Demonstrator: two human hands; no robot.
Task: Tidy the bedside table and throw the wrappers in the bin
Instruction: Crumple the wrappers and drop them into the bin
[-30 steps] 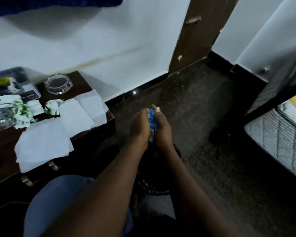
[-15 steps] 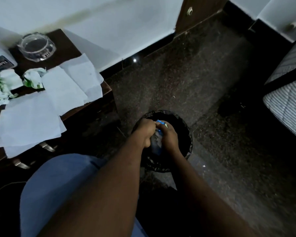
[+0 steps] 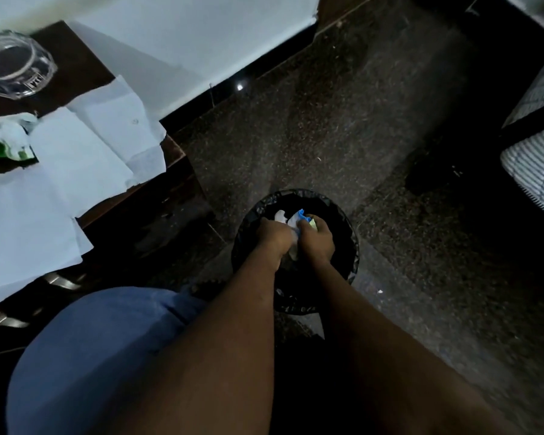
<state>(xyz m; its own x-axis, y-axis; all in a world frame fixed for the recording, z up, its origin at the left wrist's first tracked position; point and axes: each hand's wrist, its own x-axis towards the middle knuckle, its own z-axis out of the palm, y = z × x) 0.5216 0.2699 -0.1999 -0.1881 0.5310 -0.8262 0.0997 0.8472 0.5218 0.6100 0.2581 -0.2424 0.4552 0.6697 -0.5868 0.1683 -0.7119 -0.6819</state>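
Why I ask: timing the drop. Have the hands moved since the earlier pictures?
Yes. The left hand and right hand, holding the wrappers, have dropped toward the bin: now they sit within its rim.

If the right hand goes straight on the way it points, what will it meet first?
Probably the inside of the bin, since the right hand, gripping the wrappers, points down into its opening. The depth there is too dark to judge.

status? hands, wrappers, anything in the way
Both left hand and right hand grip wrappers. Held at mouth of bin, not yet dropped. Bin mouth unobstructed; crumpled wrapper and tissues lie on bedside table.
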